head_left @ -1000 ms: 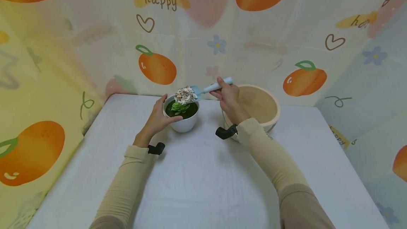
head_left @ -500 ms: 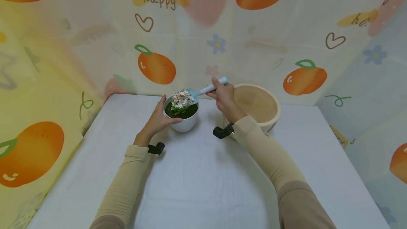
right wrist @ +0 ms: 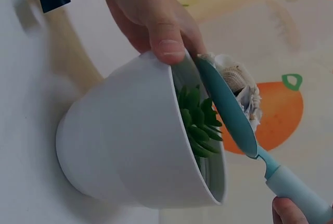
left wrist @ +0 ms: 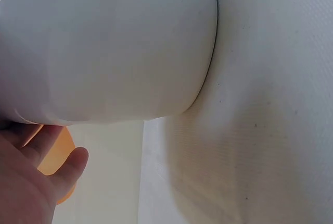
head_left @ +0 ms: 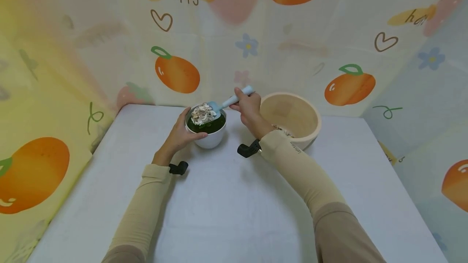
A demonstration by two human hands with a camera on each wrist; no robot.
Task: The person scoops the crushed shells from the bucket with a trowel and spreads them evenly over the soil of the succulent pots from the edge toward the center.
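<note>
Near the back of the table stands a white plant pot (head_left: 209, 140) with a green succulent (right wrist: 196, 122) in it. My left hand (head_left: 179, 133) grips the pot by its rim, thumb at the front and fingers on the far side. A light-blue garden trowel (head_left: 229, 101) heaped with small seashells (head_left: 202, 115) is held over the pot's opening. Around its handle curl the fingers of my right hand (head_left: 250, 111). The right wrist view shows the blade just above the leaves, shells on top. From the head view the heap hides most of the succulent.
To the right, partly behind my right forearm, is a large cream-coloured bowl (head_left: 317, 127) with some shells (head_left: 283, 130) in its bottom. A white cloth (head_left: 234, 206) covers the table. Behind it hangs a printed curtain (head_left: 292, 64).
My right hand has moved left with the loaded trowel, bringing the shells from the pot's back edge over the succulent. My left hand stays on the pot. The head view has tilted slightly.
</note>
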